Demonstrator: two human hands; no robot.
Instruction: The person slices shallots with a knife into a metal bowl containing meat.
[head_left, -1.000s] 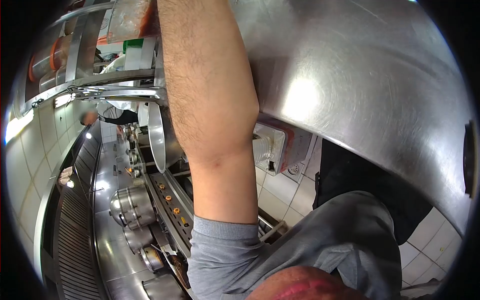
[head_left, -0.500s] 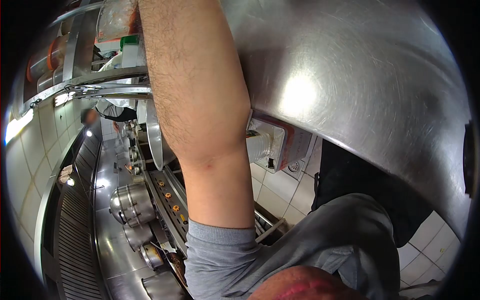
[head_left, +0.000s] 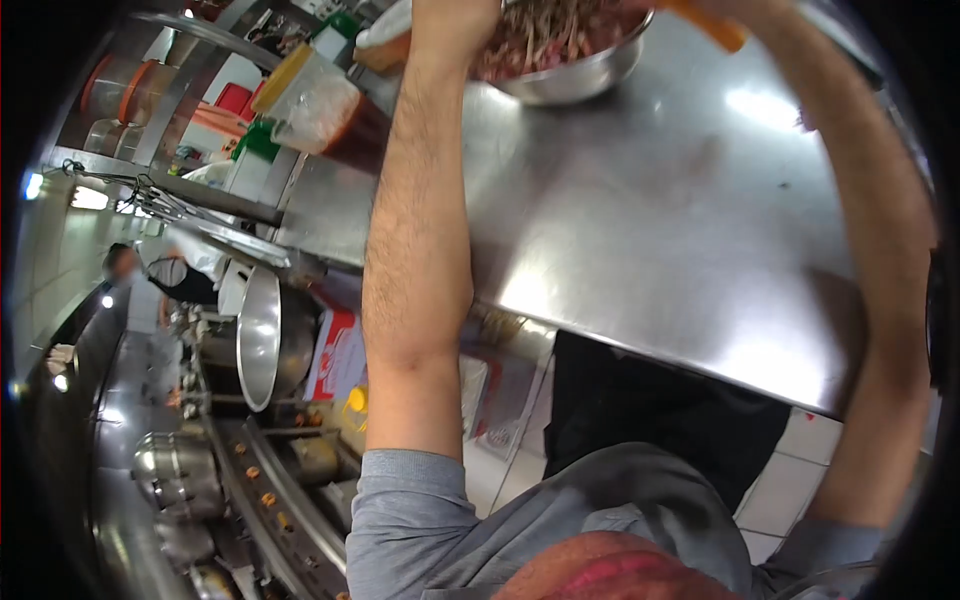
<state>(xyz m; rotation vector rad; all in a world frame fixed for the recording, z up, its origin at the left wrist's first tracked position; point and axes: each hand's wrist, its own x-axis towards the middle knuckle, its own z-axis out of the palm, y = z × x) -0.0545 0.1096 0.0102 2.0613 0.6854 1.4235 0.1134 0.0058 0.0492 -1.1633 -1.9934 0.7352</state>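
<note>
A steel bowl (head_left: 585, 82) of dark red raw meat pieces mixed with thin brownish strips stands on the steel table (head_left: 640, 190), cut off by the top edge. My left hand (head_left: 458, 28) is at the bowl's left side; its fingers are out of sight, so its grip cannot be told. On the other side, my right hand (head_left: 762, 10) is only partly in view at the top. It closes on an orange handle (head_left: 712, 24), whose butt end points down toward the table; what the handle belongs to is hidden.
A clear tub of red-brown sauce (head_left: 350, 125) stands left of my left forearm. Beyond are a shelf with orange-lidded jars (head_left: 148, 95), a large steel basin (head_left: 262, 340), a stove with pots (head_left: 180, 470) and a person (head_left: 180, 278).
The view has shifted, bringing the meat bowl, the sauce tub and my right arm into sight. Earlier only my left arm showed, across bare steel tabletop.
</note>
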